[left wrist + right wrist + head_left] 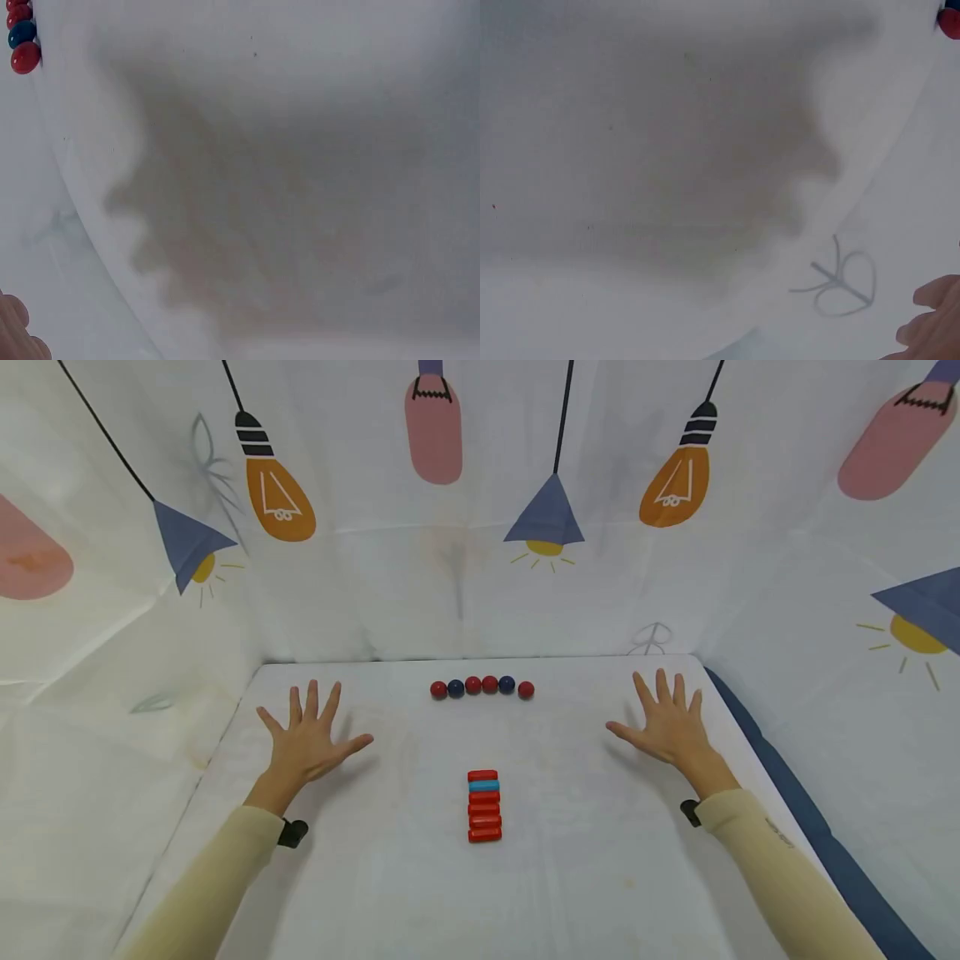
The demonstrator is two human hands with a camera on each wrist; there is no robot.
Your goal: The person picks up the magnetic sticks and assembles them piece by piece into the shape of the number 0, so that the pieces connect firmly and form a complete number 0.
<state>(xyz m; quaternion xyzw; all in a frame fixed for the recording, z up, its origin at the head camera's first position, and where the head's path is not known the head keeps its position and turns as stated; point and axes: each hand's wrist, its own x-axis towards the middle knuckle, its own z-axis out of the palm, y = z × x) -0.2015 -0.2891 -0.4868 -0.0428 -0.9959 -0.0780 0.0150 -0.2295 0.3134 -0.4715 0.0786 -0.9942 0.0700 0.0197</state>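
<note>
My left hand (306, 747) hovers over the left side of the white table, fingers spread and palm down, holding nothing. Over the right side, my right hand (670, 727) is spread in the same way and is also bare of any object. Between the hands, near the back edge, several red balls (472, 685) and dark blue balls (456, 688) form a sideways row. Closer to me, several short red rods (484, 809) lie stacked in a column, with one light blue rod (483, 786) second from the far end. Neither hand touches these things.
The white table (375, 893) meets a white cloth (360, 585) printed with lamps and bulbs at the back and sides. A dark blue strip (780, 768) runs along the right edge. Dark wrist devices (292, 833) show at both cuffs.
</note>
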